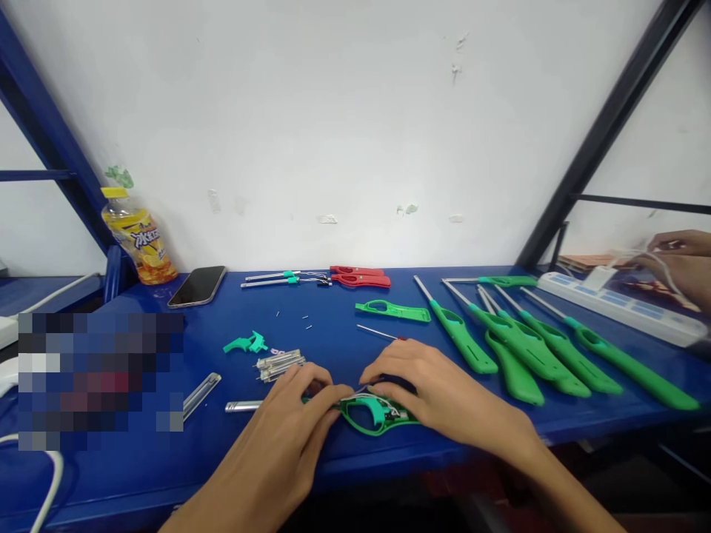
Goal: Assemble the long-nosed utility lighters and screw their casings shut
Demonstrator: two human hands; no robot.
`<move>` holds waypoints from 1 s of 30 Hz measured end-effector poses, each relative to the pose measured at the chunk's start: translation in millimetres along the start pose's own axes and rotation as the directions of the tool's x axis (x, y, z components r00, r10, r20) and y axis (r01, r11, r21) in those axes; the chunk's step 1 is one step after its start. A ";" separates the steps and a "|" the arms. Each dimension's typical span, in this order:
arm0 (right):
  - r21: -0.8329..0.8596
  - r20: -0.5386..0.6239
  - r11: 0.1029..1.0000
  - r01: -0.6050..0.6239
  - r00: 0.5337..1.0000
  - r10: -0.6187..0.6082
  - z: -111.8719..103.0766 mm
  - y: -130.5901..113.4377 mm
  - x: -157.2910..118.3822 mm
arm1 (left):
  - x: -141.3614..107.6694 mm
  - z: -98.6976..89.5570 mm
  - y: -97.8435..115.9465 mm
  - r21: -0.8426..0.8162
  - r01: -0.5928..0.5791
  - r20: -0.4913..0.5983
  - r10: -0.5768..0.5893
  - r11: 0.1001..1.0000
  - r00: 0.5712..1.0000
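Head view: an opened green lighter casing point(369, 432) lay near the blue table's point(327, 340) front edge, the left hand point(294, 422) gripping its tube end, the right hand point(419, 377) its handle, fingers drawn narrow; transparent pieces point(281, 364) lay just beyond, green lighters point(525, 348) rightward.

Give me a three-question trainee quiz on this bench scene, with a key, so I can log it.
1. True or false: the curved part inside the open green handle is red.
2. Which item on the bench lies nearest the bottle?
3. Which grip is nearer the long-stemmed green handles, left or right?

Key:
1. False; the curved part is teal.
2. The phone.
3. The right grip.
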State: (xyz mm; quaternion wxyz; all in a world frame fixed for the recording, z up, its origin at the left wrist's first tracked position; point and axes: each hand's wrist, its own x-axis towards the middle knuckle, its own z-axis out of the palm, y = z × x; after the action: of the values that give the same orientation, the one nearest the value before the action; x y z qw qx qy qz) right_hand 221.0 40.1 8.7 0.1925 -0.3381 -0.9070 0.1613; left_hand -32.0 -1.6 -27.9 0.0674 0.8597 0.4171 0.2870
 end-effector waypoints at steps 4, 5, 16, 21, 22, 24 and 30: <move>-0.015 -0.004 1.000 -0.002 1.000 0.002 1.0 3.0 1.0 | 5.3 5.7 6.7 -0.052 -0.004 0.054 0.006 0.999 0.999; -0.019 -0.005 1.000 -0.009 1.000 0.009 1.2 4.2 0.8 | 6.9 6.8 7.6 -0.057 -0.009 0.055 0.012 0.998 0.998; -0.031 0.013 0.998 -0.050 0.999 0.050 1.5 0.1 3.5 | 28.3 10.1 13.9 -0.012 0.010 0.072 -0.009 1.000 0.997; -0.031 -0.030 0.995 -0.098 0.995 0.097 6.6 0.8 1.9 | 30.6 10.6 15.0 0.026 0.014 0.077 -0.016 1.000 0.997; -0.022 -0.044 0.995 -0.098 0.994 0.097 8.3 1.1 0.8 | 29.5 10.9 15.1 0.031 0.009 0.075 -0.012 0.999 0.997; -0.007 -0.075 0.996 -0.093 0.993 0.092 12.1 1.0 -2.5 | 26.5 12.1 15.5 0.053 -0.005 0.071 0.001 0.999 0.997; 0.034 -0.155 0.993 -0.115 0.981 0.119 20.3 -2.0 -10.8 | 15.4 18.0 18.9 0.091 -0.039 0.019 0.038 0.995 0.999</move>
State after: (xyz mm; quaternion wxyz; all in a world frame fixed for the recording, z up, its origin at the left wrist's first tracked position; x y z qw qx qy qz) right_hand 218.1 28.1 -10.8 0.2576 -0.4002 -0.8654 0.1567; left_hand -1.7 0.1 -29.3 0.0261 0.8722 0.4125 0.2616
